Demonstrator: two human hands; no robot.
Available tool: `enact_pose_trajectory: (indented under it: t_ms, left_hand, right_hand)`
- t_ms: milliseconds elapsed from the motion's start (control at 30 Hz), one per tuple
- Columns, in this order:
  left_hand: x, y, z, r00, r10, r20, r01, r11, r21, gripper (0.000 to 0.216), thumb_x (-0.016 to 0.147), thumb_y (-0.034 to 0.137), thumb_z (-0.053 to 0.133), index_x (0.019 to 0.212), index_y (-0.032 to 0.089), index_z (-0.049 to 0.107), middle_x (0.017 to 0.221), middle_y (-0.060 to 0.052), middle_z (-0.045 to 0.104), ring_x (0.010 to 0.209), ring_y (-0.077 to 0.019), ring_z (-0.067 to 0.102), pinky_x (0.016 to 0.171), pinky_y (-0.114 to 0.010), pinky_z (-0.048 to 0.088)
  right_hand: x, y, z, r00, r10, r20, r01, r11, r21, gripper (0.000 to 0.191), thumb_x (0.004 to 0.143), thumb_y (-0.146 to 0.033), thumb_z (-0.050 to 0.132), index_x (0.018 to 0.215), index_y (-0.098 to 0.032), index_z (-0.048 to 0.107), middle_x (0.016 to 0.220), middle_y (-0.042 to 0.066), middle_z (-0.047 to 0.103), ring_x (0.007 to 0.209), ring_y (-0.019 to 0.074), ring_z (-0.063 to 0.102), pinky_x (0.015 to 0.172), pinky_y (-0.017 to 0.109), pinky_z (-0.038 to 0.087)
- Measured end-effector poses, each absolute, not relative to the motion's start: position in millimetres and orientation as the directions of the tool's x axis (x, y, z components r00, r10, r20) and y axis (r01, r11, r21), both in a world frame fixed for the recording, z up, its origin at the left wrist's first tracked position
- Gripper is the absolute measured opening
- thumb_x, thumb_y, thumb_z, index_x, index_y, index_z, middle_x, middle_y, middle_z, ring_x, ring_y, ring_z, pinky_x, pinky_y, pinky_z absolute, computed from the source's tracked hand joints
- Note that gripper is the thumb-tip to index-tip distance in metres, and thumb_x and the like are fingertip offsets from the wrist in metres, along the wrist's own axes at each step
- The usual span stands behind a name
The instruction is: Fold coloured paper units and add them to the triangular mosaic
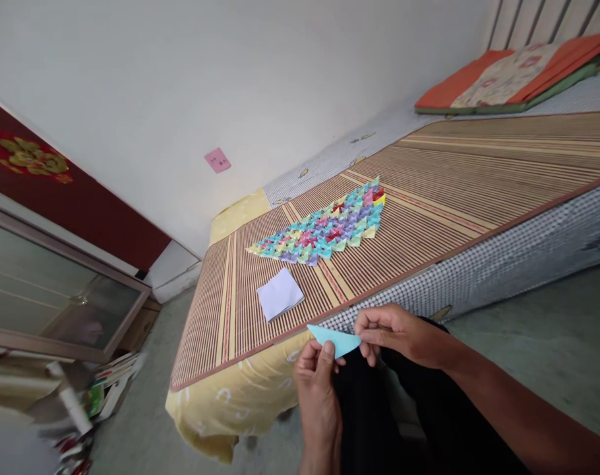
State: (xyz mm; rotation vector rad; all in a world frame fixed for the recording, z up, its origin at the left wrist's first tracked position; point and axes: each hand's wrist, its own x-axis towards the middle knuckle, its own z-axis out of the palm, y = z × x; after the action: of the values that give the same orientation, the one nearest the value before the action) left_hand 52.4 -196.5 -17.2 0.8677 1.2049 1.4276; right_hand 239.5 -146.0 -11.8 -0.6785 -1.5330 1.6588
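A light blue sheet of paper, folded into a triangle, is held between my two hands in front of the bed's edge. My left hand pinches its lower side, thumb on top. At the triangle's right corner, the fingers of my right hand are closed on the paper. A stack of pale square paper lies on the mat just beyond my left hand. Farther back, many small folded paper pieces in blue, purple, yellow, green and red stand in close rows.
The bed bears a striped bamboo mat, with a yellow cloth hanging over its near corner. Folded orange bedding lies at the far right. A pink note is on the wall. At left are a glass-paned cabinet and piled items.
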Motion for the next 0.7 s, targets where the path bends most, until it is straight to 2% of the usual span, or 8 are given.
enact_pose_trajectory:
  t_ms: [133,267,367,467,567,700]
  left_hand:
    - [52,-199,-11,-0.118,0.993,-0.03,-0.105,0.018,0.994,0.033,0.083,0.043,0.077,0.069,0.017,0.064,0.064,0.001,0.057,0.065,-0.0137,0.05,0.066,-0.024,0.042]
    - [59,-200,-4,-0.045,0.999,-0.005,-0.009,0.005,1.0,0.031,0.085,0.045,0.073,0.074,0.017,0.067,0.071,-0.002,0.059,0.07,-0.0163,0.052,0.066,-0.025,0.044]
    - [63,-200,-3,-0.038,0.999,0.01,0.016,-0.01,1.0,0.032,0.086,0.047,0.072,0.079,0.016,0.069,0.073,-0.004,0.062,0.069,-0.0171,0.054,0.064,-0.026,0.044]
    - [63,-200,-7,-0.048,0.998,0.037,0.0,-0.037,0.999,0.033,0.083,0.049,0.075,0.076,0.017,0.069,0.067,-0.003,0.06,0.066,-0.0165,0.053,0.065,-0.026,0.043]
    - [61,-202,-13,-0.008,0.999,0.049,-0.008,-0.049,0.999,0.036,0.082,0.051,0.075,0.073,0.017,0.069,0.064,-0.002,0.058,0.064,-0.0161,0.051,0.063,-0.026,0.04]
    - [55,-208,-21,0.205,0.979,-0.012,0.003,0.012,1.0,0.042,0.075,0.056,0.079,0.068,0.016,0.067,0.06,-0.002,0.056,0.057,-0.0145,0.047,0.058,-0.026,0.036]
  right_hand:
    - [237,-146,-6,-0.579,0.803,0.142,-0.071,0.125,-0.99,0.03,0.091,-0.046,0.065,0.085,-0.017,0.067,0.072,0.0,0.063,0.068,0.015,0.055,0.064,0.027,0.041]
    - [222,-152,-10,-0.462,0.875,0.146,-0.05,0.139,-0.989,0.028,0.089,-0.041,0.068,0.075,-0.018,0.059,0.066,-0.004,0.051,0.062,0.013,0.044,0.058,0.026,0.034]
    - [212,-157,-17,-0.378,0.91,0.173,-0.061,0.162,-0.985,0.028,0.091,-0.038,0.065,0.073,-0.019,0.056,0.066,-0.003,0.048,0.064,0.014,0.045,0.06,0.026,0.035]
    - [210,-161,-20,-0.32,0.93,0.182,-0.094,0.159,-0.983,0.029,0.093,-0.039,0.06,0.074,-0.019,0.054,0.067,-0.002,0.048,0.065,0.015,0.046,0.062,0.027,0.037]
    - [213,-163,-17,-0.378,0.91,0.171,-0.091,0.147,-0.985,0.03,0.092,-0.04,0.06,0.073,-0.02,0.049,0.066,-0.003,0.045,0.064,0.0148,0.044,0.06,0.027,0.036]
    - [220,-169,-12,-0.46,0.869,0.18,0.039,0.222,-0.974,0.035,0.094,-0.043,0.056,0.069,-0.02,0.047,0.064,-0.003,0.041,0.064,0.015,0.041,0.058,0.027,0.031]
